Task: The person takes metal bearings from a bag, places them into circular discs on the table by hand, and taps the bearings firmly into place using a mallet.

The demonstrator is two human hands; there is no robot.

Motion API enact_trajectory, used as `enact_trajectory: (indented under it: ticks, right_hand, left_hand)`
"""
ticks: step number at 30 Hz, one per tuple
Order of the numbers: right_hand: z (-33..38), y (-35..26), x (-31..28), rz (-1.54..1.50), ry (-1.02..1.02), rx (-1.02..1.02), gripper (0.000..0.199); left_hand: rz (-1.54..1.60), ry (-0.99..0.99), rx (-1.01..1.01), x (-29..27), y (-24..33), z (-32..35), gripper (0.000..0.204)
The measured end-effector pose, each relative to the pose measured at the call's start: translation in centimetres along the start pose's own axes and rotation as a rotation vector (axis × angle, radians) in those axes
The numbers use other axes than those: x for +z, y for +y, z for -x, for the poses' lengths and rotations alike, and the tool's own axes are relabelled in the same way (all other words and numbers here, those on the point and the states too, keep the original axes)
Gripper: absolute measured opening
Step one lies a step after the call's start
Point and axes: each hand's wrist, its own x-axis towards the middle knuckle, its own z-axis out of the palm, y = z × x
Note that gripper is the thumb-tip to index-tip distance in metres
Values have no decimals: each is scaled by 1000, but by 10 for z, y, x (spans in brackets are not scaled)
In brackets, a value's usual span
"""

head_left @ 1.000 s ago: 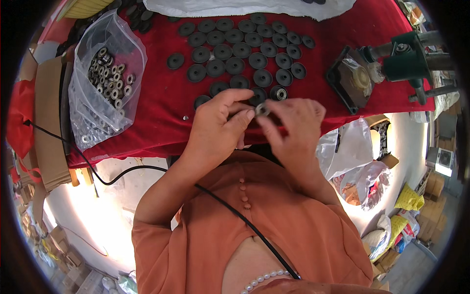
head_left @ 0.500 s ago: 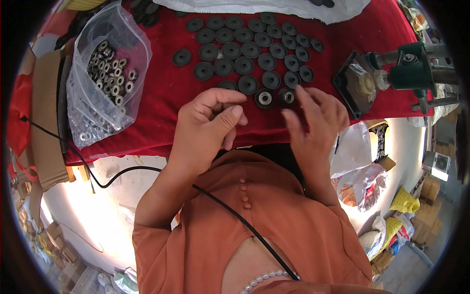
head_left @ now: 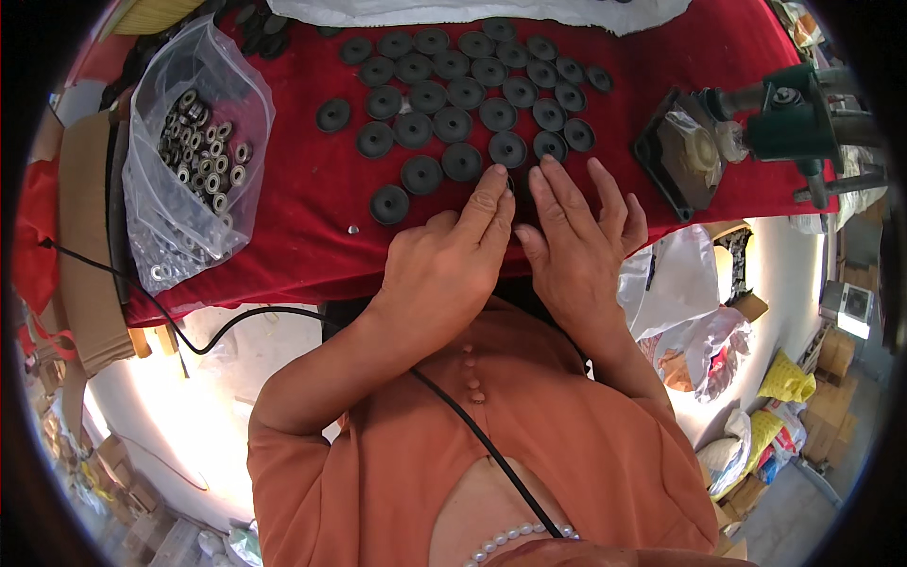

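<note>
My left hand [head_left: 453, 250] reaches over the front of the red cloth. Its index and middle fingers stretch forward; its thumb is hidden. My right hand [head_left: 581, 236] lies beside it with fingers spread, fingertips near a black round disc [head_left: 550, 145]. Both hands cover the spot where two discs with ring bearings sat, so contact there is hidden. Only a dark sliver shows between them. Several black discs with raised centres spread beyond my fingers, including a disc [head_left: 421, 175] and a nearer disc [head_left: 389, 204] left of my left hand.
A clear plastic bag [head_left: 250, 142] of small metal bearings [head_left: 219, 163] lies on the left. At right stands a green metal press-like device [head_left: 792, 123] beside a dark plate [head_left: 652, 151]. A small shiny piece [head_left: 353, 230] rests on the red cloth [head_left: 302, 208]. A black cable [head_left: 255, 312] hangs in front.
My left hand has moved right and forward, its fingers extending from a curled pose. My right hand has shifted slightly left. Both now cover the two discs with bearings. The view has shifted slightly.
</note>
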Motion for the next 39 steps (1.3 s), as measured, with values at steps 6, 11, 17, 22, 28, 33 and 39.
enact_trajectory:
  ticks: [6,11,17,22,28,33,39]
  right_hand:
    - [-1,5,1,-5,8,-48,53]
    - [-7,19,-16,-271,167,30,51]
    - [7,-18,-17,-672,66,-151,39]
    - [-1,-32,-36,-626,74,-259,41]
    - [-13,-51,-45,-501,83,-294,34]
    - [-25,-52,-41,-520,23,-337,27]
    - [-36,-49,-26,-618,-85,-315,20]
  left_hand:
    - [-183,-91,41,-5,8,-6,40]
    - [105,-17,-34,-6,1,-4,39]
    - [1554,56,-973,-25,22,4,27]
    - [1862,49,-1243,-36,13,6,29]
    - [2092,83,-1509,-65,16,1,34]
    - [2205,-2,-1382,-72,19,13,39]
    - [2182,35,-1225,-65,11,25,45]
